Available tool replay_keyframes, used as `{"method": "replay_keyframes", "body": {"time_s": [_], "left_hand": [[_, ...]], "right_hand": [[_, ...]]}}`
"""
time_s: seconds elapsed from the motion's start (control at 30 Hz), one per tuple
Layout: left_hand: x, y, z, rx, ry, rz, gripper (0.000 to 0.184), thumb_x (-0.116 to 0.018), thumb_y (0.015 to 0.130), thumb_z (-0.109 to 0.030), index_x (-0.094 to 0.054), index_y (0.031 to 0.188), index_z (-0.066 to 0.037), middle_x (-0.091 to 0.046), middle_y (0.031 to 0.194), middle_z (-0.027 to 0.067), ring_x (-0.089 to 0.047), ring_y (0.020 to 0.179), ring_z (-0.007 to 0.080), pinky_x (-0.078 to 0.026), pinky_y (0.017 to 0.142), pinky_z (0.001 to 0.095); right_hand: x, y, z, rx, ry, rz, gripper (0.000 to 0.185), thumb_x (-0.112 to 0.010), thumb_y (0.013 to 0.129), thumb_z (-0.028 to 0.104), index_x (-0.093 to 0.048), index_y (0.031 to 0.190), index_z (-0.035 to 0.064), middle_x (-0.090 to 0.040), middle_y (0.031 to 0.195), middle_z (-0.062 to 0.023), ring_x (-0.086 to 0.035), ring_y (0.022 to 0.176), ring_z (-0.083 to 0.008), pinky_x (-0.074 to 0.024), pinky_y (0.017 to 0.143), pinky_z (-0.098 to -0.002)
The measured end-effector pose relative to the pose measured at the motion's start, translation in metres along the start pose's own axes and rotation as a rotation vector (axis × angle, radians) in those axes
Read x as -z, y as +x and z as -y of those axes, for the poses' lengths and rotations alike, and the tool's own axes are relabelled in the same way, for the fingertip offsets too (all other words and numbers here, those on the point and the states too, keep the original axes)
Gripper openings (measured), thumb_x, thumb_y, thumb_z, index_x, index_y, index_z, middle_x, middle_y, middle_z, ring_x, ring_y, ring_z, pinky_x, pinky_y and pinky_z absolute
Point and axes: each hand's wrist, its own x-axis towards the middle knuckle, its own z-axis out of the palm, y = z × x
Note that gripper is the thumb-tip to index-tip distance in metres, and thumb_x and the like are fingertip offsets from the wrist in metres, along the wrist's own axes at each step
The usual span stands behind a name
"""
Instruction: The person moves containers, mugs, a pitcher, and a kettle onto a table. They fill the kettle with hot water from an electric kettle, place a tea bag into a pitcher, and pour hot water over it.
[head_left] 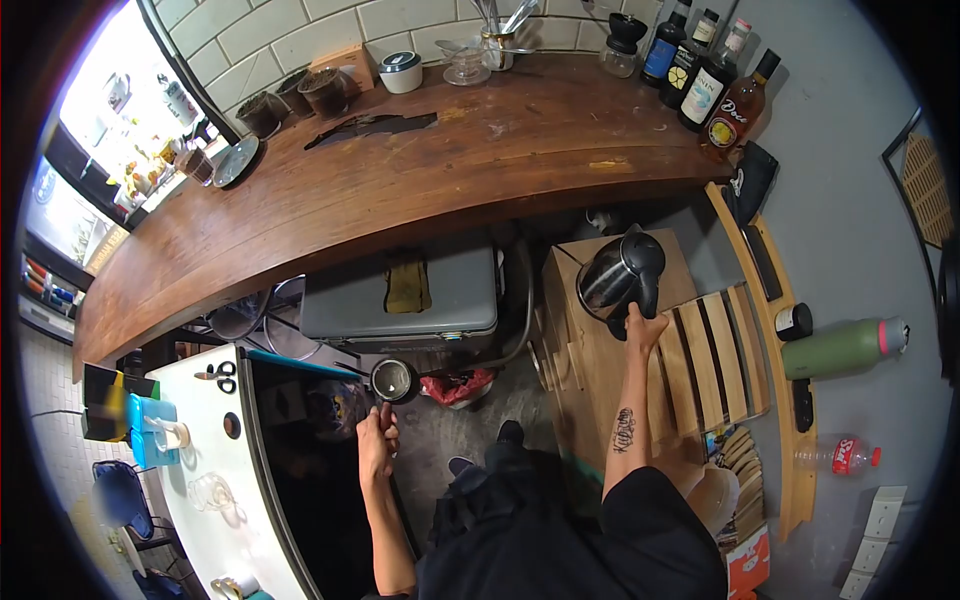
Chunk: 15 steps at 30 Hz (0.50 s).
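My left hand (pixel 376 437) is closed around the reddish-brown handle of a small round pot (pixel 391 380), held out over the floor. The pot has a dark rim and a pale inside; I cannot make out its exact kind. On the other side, my right hand (pixel 645 326) grips the black handle of a steel electric kettle (pixel 607 281). The kettle appears over a light wooden box (pixel 670 248) with its black lid on. Whether its base touches the box I cannot tell.
A wooden counter (pixel 480 150) curves across, bearing syrup bottles (pixel 712 88) and small plant pots (pixel 323 93). Below it are a grey cooler (pixel 400 300) and a red bag (pixel 457 386). A white-topped fridge (pixel 200 440) stands left; wooden slats (pixel 715 355) lie right, near a green flask (pixel 840 349).
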Motion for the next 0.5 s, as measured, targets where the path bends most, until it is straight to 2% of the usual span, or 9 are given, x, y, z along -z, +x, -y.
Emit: {"method": "replay_keyframes", "body": {"time_s": [0.13,0.2,0.4,0.5], "left_hand": [[-0.001,-0.003,0.003,-0.001,0.01,0.016,0.042,-0.035,0.106,-0.039,-0.055,0.085,-0.009,-0.039,0.059,-0.0081,-0.029,0.044,0.0014,-0.021,0.041,0.0192],[-0.003,-0.004,0.003,-0.001,-0.016,0.009,0.042,-0.035,0.106,-0.039,-0.055,0.085,-0.009,-0.038,0.058,-0.0081,-0.028,0.044,0.0015,-0.021,0.041,0.0193],[-0.002,-0.008,0.002,0.012,-0.01,0.034,0.043,-0.034,0.106,-0.04,-0.054,0.084,-0.009,-0.037,0.058,-0.0078,-0.029,0.044,0.0023,-0.022,0.041,0.0202],[-0.001,-0.011,0.002,0.018,0.012,0.023,0.043,-0.034,0.106,-0.04,-0.054,0.083,-0.009,-0.037,0.058,-0.0077,-0.029,0.044,0.0026,-0.022,0.042,0.0205]], "right_hand": [[-0.003,0.002,0.006,-0.035,0.023,0.0,0.025,-0.063,0.079,-0.004,-0.051,0.059,0.0024,-0.051,0.055,-0.0002,-0.046,0.043,-0.0085,-0.0336,0.04,-0.0273],[-0.005,0.006,0.005,-0.118,0.08,-0.002,0.024,-0.064,0.079,-0.003,-0.051,0.06,0.0016,-0.052,0.057,-0.0007,-0.046,0.044,-0.0088,-0.034,0.041,-0.0271],[-0.006,0.018,-0.02,0.001,-0.065,0.016,0.02,-0.064,0.08,-0.004,-0.053,0.064,0.0001,-0.053,0.058,-0.0011,-0.047,0.044,-0.0092,-0.0341,0.041,-0.0276],[-0.005,0.012,-0.009,-0.081,-0.017,0.018,0.019,-0.064,0.08,-0.004,-0.054,0.065,0.0003,-0.053,0.058,-0.0011,-0.047,0.044,-0.0095,-0.0342,0.041,-0.0282]]}}
